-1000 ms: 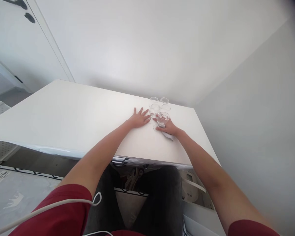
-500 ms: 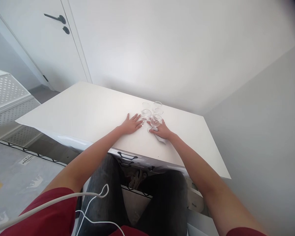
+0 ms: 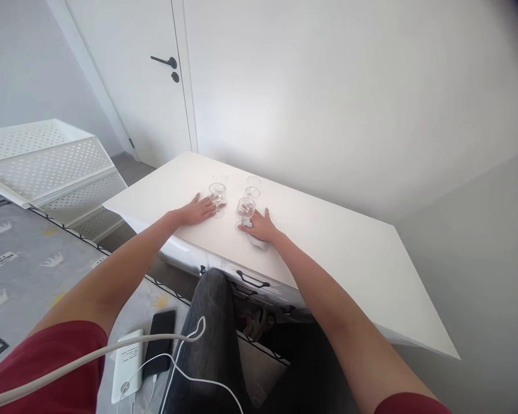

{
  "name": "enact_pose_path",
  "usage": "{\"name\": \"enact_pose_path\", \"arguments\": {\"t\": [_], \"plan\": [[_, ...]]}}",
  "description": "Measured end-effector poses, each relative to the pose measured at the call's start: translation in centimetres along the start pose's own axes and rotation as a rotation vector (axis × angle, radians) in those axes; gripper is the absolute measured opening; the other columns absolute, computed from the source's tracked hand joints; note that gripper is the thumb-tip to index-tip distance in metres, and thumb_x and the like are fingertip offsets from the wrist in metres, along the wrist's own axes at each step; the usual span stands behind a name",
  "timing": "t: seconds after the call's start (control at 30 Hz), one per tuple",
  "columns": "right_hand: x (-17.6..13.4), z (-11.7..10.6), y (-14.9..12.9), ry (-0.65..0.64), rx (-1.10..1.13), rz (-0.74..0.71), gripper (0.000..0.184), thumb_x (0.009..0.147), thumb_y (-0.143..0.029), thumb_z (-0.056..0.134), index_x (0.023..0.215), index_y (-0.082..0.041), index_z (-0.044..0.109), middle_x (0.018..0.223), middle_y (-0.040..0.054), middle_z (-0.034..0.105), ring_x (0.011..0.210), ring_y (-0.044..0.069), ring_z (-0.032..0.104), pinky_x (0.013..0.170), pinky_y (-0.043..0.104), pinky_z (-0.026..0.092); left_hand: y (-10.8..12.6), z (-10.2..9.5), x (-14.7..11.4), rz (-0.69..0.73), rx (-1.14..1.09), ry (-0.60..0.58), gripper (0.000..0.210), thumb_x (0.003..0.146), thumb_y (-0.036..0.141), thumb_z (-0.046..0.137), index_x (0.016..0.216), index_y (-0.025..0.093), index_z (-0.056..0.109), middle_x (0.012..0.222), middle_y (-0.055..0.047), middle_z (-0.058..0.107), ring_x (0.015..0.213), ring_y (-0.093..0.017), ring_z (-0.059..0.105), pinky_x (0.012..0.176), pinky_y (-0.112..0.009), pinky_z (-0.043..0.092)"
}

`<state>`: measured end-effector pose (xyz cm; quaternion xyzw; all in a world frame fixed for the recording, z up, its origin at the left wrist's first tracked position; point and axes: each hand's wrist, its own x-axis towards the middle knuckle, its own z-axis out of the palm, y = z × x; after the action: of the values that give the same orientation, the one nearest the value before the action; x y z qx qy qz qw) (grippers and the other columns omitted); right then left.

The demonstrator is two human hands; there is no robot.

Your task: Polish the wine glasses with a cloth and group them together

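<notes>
Fingers of the left hand lie spread and flat on the white desk, tips reaching the foot of the nearer left glass — whether they pinch the stem or only touch the base, cannot tell. Right hand also rests palm down, fingers loosely spread, pressing on a small grey cloth that sticks out under the palm toward the desk edge; its fingertips sit at the base of the nearer right glass, grip on the stem not clear.

Count: four stemmed clear glasses, all upright, in two pairs. Front pair is the two at the hands. Back pair — one faint glass behind the left one, another behind the right one, both nearer the wall and just beyond the fingertips. Left and right pairs stand apart with bare desk between them. One cloth, two hands.

Glasses stand near the left end of the desk, each front glass directly ahead of its hand.

On the floor by the person's left leg: a white power bank and a black phone side by side, white cable running across the lap. White door with dark handle behind the desk, white perforated rack far left.
</notes>
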<state>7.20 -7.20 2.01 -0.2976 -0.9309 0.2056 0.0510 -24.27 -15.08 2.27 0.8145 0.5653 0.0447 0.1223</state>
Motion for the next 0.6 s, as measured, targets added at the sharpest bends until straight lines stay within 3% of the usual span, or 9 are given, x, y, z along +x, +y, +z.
{"name": "enact_pose_path", "arguments": {"t": [0.13,0.3,0.47,0.6], "plan": [[3.7,1.2,-3.0,-0.017,-0.001,-0.010,0.073,0.102,-0.076,0.039,0.163,-0.036,0.043,0.176,0.0051,0.030,0.166,0.034,0.016,0.124,0.078,-0.011,-2.6,-0.4,-1.4,0.006,-0.019,-0.005,0.062,0.112,0.050,0.016,0.171,0.034,0.029,0.174,-0.005,0.032,0.167,-0.024,0.012,0.130,-0.060,-0.005],[6.4,2.2,-4.6,-0.026,-0.009,-0.022,0.069,0.103,-0.075,0.040,0.160,-0.037,0.047,0.176,0.0054,0.030,0.166,0.033,0.015,0.123,0.078,-0.012,-2.7,0.1,-1.5,-0.015,-0.014,0.035,0.062,0.111,0.052,0.019,0.161,0.030,0.049,0.167,-0.006,0.047,0.166,-0.023,0.016,0.132,-0.053,-0.005],[6.7,2.6,-4.3,0.009,-0.008,-0.040,0.069,0.103,-0.072,0.042,0.161,-0.035,0.046,0.175,0.0067,0.034,0.166,0.034,0.017,0.123,0.079,-0.008,-2.3,0.2,-1.6,-0.002,-0.024,0.052,0.062,0.112,0.052,0.017,0.158,0.027,0.051,0.171,-0.006,0.040,0.166,-0.023,0.015,0.132,-0.055,-0.005],[6.2,3.0,-3.9,0.048,-0.001,-0.050,0.070,0.102,-0.071,0.048,0.163,-0.035,0.043,0.174,0.0070,0.035,0.165,0.035,0.020,0.124,0.080,-0.002,-1.9,0.3,-2.5,-0.109,-0.027,0.114,0.062,0.111,0.053,0.024,0.160,0.026,0.049,0.178,-0.007,0.021,0.166,-0.031,0.015,0.132,-0.057,0.005]]}}
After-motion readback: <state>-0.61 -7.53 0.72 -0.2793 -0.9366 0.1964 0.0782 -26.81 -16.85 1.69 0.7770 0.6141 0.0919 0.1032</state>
